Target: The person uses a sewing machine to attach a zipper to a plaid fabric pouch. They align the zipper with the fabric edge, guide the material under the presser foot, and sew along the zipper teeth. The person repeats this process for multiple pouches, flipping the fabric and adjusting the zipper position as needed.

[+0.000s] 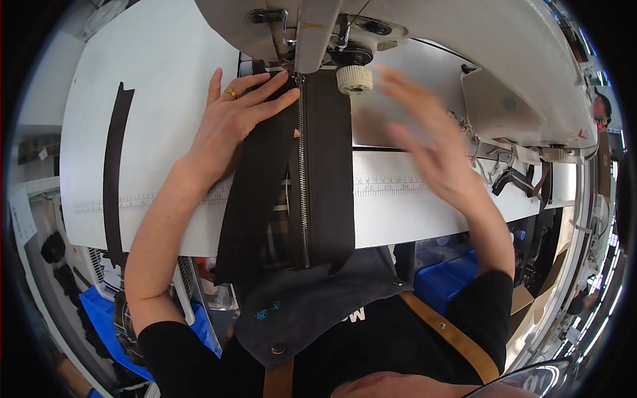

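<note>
Dark fabric (330,172) with a metal zipper (304,179) running lengthwise lies under the head of a white sewing machine (491,60). A black fabric strip (255,192) lies along the zipper's left side, its lower end hanging over the table's front edge. Fingers spread, my left hand (239,123) presses flat on the strip close to the presser foot, a ring on one finger. My right hand (424,136), blurred by motion, is raised right of the fabric, below the machine arm and apart from the cloth. Its fingers look extended with nothing visible in them.
A narrow dark strip (117,166) lies on the white table (166,53) at left. A printed ruler scale (391,186) crosses the tabletop. A black-handled tool (514,182) sits at the right. Blue bins (448,275) stand below the table's front edge.
</note>
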